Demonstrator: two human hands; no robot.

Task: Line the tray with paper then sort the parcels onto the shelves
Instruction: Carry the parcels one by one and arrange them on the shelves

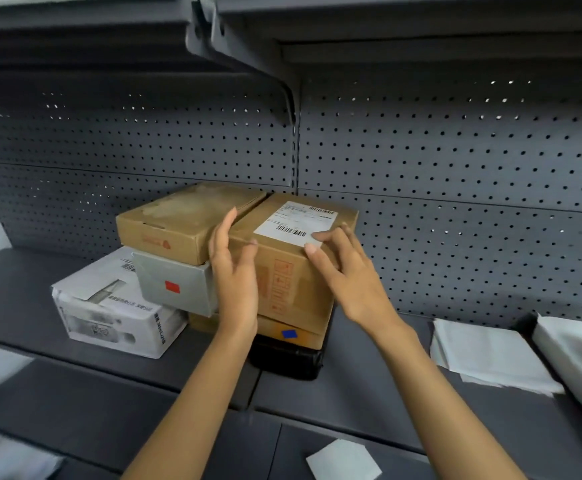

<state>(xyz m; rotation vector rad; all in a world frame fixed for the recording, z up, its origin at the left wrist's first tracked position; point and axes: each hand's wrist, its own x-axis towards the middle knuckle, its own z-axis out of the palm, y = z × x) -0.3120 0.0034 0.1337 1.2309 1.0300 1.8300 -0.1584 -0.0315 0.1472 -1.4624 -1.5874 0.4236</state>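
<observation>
Fingers [225, 230] of left hand [235, 271] spread beside labelled box [282, 271], right hand [348, 271] fingers spread, fingertips on its top edge

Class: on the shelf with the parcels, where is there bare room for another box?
Bare shelf left of the white parcel, and between the brown box and the paper stack. The middle is crowded: stacked parcels, both hands there.

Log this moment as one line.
left hand: open, at labelled box left side | right hand: open, at its front-right top edge | shelf
</observation>
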